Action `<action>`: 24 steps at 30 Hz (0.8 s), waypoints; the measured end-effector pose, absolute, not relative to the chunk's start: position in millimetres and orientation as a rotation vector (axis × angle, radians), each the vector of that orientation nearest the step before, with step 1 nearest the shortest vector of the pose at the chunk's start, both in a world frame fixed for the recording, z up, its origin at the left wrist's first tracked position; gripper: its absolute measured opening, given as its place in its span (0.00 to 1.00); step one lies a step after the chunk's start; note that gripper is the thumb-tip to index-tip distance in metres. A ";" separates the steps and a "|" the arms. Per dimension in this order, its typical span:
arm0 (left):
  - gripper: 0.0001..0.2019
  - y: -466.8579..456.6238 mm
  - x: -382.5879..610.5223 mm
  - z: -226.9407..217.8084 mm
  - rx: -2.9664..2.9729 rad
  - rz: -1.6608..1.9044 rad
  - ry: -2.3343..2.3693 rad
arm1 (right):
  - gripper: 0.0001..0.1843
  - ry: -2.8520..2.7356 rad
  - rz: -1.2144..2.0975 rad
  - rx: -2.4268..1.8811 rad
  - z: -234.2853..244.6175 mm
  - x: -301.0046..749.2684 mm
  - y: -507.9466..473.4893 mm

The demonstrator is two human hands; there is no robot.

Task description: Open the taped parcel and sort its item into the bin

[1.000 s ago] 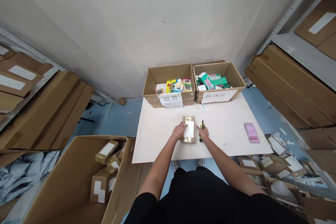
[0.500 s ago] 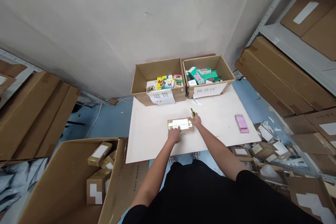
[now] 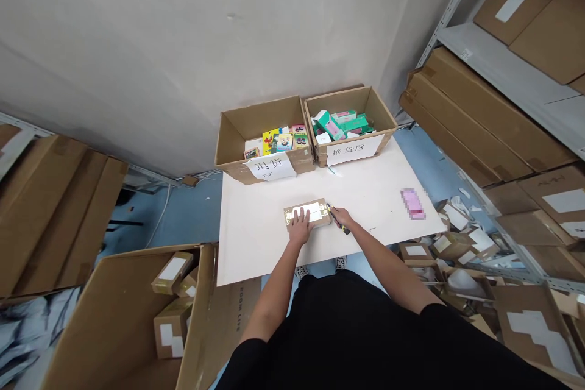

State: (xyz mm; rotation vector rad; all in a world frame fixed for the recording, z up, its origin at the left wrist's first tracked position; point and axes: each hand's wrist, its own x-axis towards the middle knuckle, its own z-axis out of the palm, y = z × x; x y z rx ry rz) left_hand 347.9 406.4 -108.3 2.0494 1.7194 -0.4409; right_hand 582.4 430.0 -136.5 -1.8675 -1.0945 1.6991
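Note:
A small brown taped parcel [image 3: 313, 211] with a white label lies lengthwise across the middle of the white table [image 3: 256, 237]. My left hand [image 3: 300, 230] rests flat on its near left part, fingers spread over the top. My right hand [image 3: 342, 219] is closed round a yellow and black utility knife [image 3: 337, 223], whose tip sits at the parcel's right end.
Two open cartons stand at the table's far edge: the left carton [image 3: 237, 140] holds colourful small boxes, the right carton [image 3: 381, 116] green ones. A pink blurred item [image 3: 412, 203] lies at the right. A large carton [image 3: 114, 311] of parcels stands on the floor left; shelving with boxes flanks both sides.
The parcel was turned from pointing away from me to lying sideways. My right hand came from beside it to its right end with the knife. My left hand shifted onto the top.

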 end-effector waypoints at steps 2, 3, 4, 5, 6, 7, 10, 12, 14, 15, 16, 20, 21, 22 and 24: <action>0.35 406.4 347.4 -111.6 2.059 -0.445 1.729 | 0.29 -1.159 1.698 -1.854 -136.5 582.2 429.6; 0.35 406.5 347.1 -113.5 2.065 -0.443 1.729 | 0.29 -1.201 1.695 -1.857 -137.1 583.4 427.0; 0.35 406.7 346.7 -115.4 2.070 -0.439 1.726 | 0.29 -1.245 1.694 -1.864 -137.9 585.4 422.8; 0.35 406.8 346.4 -117.3 2.072 -0.436 1.726 | 0.29 -1.291 1.697 -1.872 -138.8 588.2 417.4; 0.35 406.8 346.1 -119.1 2.072 -0.433 1.727 | 0.28 -1.334 1.706 -1.877 -139.6 591.4 411.4; 0.35 406.9 345.8 -120.6 2.071 -0.429 1.729 | 0.28 -1.374 1.717 -1.875 -140.1 594.8 405.6; 0.35 407.4 345.1 -123.2 2.072 -0.407 1.736 | 0.25 -1.451 1.736 -1.870 -140.5 604.1 395.1; 0.35 408.3 344.5 -123.0 2.066 -0.388 1.735 | 0.24 -1.388 1.700 -1.892 -140.8 608.1 396.2; 0.35 409.3 344.0 -121.9 2.047 -0.385 1.739 | 0.24 -1.209 1.617 -1.945 -143.1 610.3 401.5; 0.35 409.3 344.1 -121.2 2.039 -0.385 1.745 | 0.25 -1.100 1.567 -1.983 -145.2 611.1 404.4; 0.35 408.8 344.6 -120.7 2.034 -0.383 1.752 | 0.24 -0.998 1.521 -2.029 -148.0 612.0 406.8; 0.35 400.3 353.0 -120.2 2.007 -0.354 1.836 | 0.16 -0.850 1.442 -2.214 -162.4 620.2 411.7; 0.35 397.2 356.7 -120.4 1.982 -0.353 1.873 | 0.16 -0.858 1.438 -2.232 -165.6 624.1 413.2; 0.35 394.4 360.6 -120.4 1.953 -0.353 1.914 | 0.18 -0.880 1.433 -2.231 -168.0 628.8 415.5; 0.35 391.5 366.9 -119.3 1.903 -0.353 1.982 | 0.22 -0.942 1.388 -2.199 -170.5 639.9 422.8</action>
